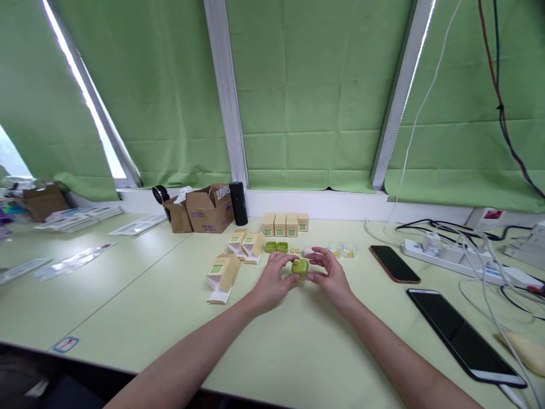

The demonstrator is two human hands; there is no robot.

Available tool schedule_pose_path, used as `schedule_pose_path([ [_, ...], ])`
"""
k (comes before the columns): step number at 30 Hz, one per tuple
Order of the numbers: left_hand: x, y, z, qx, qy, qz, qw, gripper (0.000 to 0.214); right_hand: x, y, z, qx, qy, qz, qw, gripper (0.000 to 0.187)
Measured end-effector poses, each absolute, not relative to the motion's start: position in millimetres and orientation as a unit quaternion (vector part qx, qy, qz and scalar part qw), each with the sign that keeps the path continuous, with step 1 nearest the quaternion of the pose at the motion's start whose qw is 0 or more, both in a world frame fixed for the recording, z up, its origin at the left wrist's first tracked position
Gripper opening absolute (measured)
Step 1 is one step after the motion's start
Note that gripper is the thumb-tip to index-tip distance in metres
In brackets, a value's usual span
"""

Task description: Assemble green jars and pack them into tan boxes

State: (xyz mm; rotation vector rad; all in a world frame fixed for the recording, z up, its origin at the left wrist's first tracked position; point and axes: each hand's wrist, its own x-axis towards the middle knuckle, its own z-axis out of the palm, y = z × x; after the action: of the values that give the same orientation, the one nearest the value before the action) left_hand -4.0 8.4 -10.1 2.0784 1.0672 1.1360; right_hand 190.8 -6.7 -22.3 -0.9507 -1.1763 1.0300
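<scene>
I judge that my work is somewhere in the middle. Four small closed cartons (280,225) stand side by side near the wall and look finished, though I cannot see what is inside. Three open cartons (223,272) lie at my left with their white flaps out, so these seem not yet done. The green case (300,266) is in front of me, between my two hands, and something transparent with a bit of yellow shows just under it. The thumb and forefinger of my left hand (275,282) pinch the case from its left side. The fingers of my right hand (332,279) are curved and a little apart at its other side; how firmly they grip, I cannot tell.

The case has a rounded square shape and a smooth, slightly shiny surface, which I think is plastic. Behind it, two open green trays (276,247) of similar colour sit together, and beside them are tiny yellow pieces (294,250), too small to name. To the right, two clear round cups (343,250) have yellow in them. The cartons are of matte, cream-coloured card with sharp edges and green square labels. The table (272,346) is pale, flat and smooth.
</scene>
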Motion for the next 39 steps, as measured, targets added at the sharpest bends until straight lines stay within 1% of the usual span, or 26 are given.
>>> schedule_pose_path([
  [6,-7,6,-9,0.806,0.413,0.372,0.202,0.037,197,-2,-24,-0.453,-0.491,0.388,0.636,0.058],
  [14,-5,5,-7,0.828,0.409,0.341,0.176,0.035,196,-1,-27,-0.468,-0.496,0.359,0.638,0.050],
  [18,-5,5,-9,0.835,0.407,0.339,0.152,0.037,199,0,-29,-0.473,-0.497,0.359,0.633,0.050],
  [23,-7,2,-3,0.829,0.420,0.339,0.143,0.050,201,3,-32,-0.472,-0.495,0.362,0.633,0.051],
  [28,-18,10,18,0.813,0.448,0.355,0.113,0.038,203,3,-34,-0.468,-0.491,0.376,0.631,0.049],
  [30,-27,16,31,0.791,0.491,0.357,0.079,0.035,204,3,-33,-0.471,-0.489,0.371,0.633,0.047],
  [32,-39,20,46,0.774,0.540,0.331,0.015,0.035,204,3,-33,-0.475,-0.488,0.363,0.636,0.045],
  [35,-57,20,66,0.740,0.618,0.251,-0.089,0.042,204,3,-33,-0.477,-0.489,0.354,0.639,0.044],
  [37,-69,16,75,0.713,0.660,0.197,-0.130,0.050,203,3,-33,-0.477,-0.487,0.349,0.643,0.043],
  [39,-80,13,78,0.695,0.688,0.141,-0.156,0.052,202,3,-34,-0.476,-0.487,0.345,0.646,0.043],
])
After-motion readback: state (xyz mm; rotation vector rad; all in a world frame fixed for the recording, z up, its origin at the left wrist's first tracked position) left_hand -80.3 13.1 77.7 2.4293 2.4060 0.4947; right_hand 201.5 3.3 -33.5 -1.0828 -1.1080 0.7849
